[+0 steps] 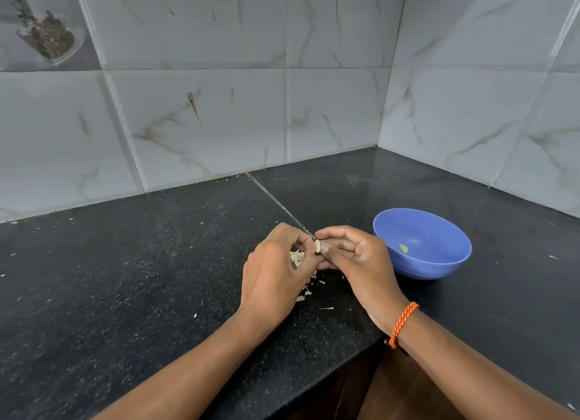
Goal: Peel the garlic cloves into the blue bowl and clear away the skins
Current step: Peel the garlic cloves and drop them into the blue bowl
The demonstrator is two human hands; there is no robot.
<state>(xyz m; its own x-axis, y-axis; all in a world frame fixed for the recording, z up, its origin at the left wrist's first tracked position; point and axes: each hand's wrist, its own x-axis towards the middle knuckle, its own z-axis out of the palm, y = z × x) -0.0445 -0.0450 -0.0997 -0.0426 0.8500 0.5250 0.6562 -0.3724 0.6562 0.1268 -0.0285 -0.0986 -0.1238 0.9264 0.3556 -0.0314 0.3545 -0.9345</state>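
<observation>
A garlic clove (pixel 317 246) is being pinched between the fingertips of both hands just above the tabletop (pixel 157 278). The left hand (pixel 276 275) is being kept curled around it from the nine o'clock side, and the right hand (pixel 354 256), with an orange braided band (pixel 403 324) being worn at its wrist, is being closed on it from three o'clock. Whether any skin is being lifted at this instant cannot be told, since the fingers are hiding most of the clove.

Papery skins (pixel 306 281) are being left in a loose scatter under and just beside the left hand, toward six o'clock of the clove. At three o'clock of the hands, near but apart from them, the blue bowl (pixel 439 266) is being kept upright; one pale piece (pixel 403 248), probably a peeled clove, is lying inside it.

The job is judged to be at an early stage: perhaps one clove is done, another is being worked, and the skins are not yet being cleared. No unpeeled cloves are being shown elsewhere.

The tabletop is dark speckled stone, dotted with small pale flecks. It is being enclosed at twelve and two o'clock by grey marbled wall tiles (pixel 201 112) meeting in a corner.
</observation>
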